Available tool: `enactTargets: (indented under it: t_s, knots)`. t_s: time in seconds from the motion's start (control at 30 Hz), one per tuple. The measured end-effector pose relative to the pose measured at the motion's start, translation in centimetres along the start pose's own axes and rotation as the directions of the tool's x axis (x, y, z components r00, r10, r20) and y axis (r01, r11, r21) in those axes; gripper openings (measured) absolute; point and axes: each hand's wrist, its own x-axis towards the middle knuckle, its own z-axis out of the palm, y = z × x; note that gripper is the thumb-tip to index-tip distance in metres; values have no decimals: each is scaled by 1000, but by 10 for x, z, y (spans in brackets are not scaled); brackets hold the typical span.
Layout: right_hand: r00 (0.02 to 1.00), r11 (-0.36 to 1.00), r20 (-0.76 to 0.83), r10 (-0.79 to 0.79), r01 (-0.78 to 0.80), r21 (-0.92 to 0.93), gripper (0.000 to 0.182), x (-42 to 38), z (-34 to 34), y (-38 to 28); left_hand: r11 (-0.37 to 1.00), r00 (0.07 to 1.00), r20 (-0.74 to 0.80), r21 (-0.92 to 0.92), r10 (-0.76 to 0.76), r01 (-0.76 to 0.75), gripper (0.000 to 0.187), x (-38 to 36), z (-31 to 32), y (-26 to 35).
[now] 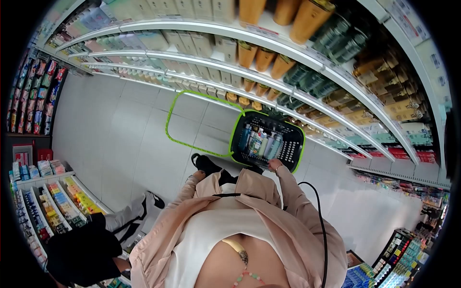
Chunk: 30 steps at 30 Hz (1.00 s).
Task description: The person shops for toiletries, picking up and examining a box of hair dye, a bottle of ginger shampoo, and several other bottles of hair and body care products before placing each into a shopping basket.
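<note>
Head view. The aisle of pale grey floor tiles (120,129) runs open between the long white shelf rack (288,55) on one side and the low white display shelves (53,201) on the other; most free room lies over the bare tiles beyond the black mesh shopping basket with a bright green rim (290,149). The basket stands on the floor just beside the foot of the long rack, its green wire handle (192,120) folded out flat over the tiles. Upright bottles (259,141) fill its near half.

My right hand (274,165) rests at the basket's near rim, touching it; the fingers are too small and foreshortened for me to tell whether they are apart or together. My left hand (192,176) is mostly hidden behind my pink jacket sleeve (192,201), its fingers unreadable, near my black shoe (205,163). A second person in dark clothing (86,249) crouches by the low shelves, cut off at the frame edge.
</note>
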Motion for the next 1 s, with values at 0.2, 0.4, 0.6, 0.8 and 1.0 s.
enactTargets:
  t_s: [0.2, 0.4, 0.6, 0.8, 1.0]
  knots:
    - [965, 976, 150, 216, -208, -67, 18, 18, 135, -75, 949, 947, -87, -25, 310, -313, 29, 0, -91, -69]
    - [936, 851, 353, 8, 179, -494, 27, 111, 287, -136, 685, 997, 77, -728, 29, 37, 37, -111, -143, -130]
    - [996, 906, 14, 82, -69, -417, 34, 89, 350, -303, 835, 995, 74, -550, 63, -12, 35, -195, -111, -200]
    - [980, 953, 17, 200, -190, -238, 53, 122, 414, -350, 886, 966, 208, -405, -151, 226, 34, -213, -116, -251]
    - [963, 947, 26, 270, -270, 176, 89, 148, 439, -381, 921, 960, 172, -287, -220, 263, 32, -180, -176, -271]
